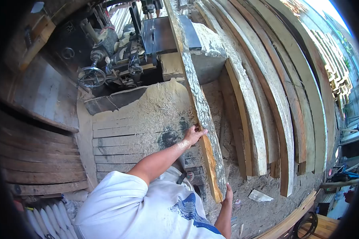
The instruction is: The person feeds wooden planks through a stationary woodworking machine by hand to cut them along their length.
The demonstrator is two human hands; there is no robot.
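A long bark-edged wooden plank (199, 99) runs from near my body up across the metal machine table (159, 34). Its upper face shows rough grey bark, and its left side is fresh orange-brown wood. My left hand (195, 134) is closed on the plank's left edge, thumb on top. Close to the plank's near end, my right hand (228, 194) holds its right side; most of its fingers are hidden beneath or behind the wood. A thin upright blade (153, 38) stands at the machine table, left of the plank.
A handwheel (91, 77) juts from the machine at left. Sawdust (163, 99) covers the slatted floor. Several long thick timbers (259, 83) lie side by side on the right. Stacked boards (44, 163) stand at left. A wood scrap (260, 195) lies on the ground.
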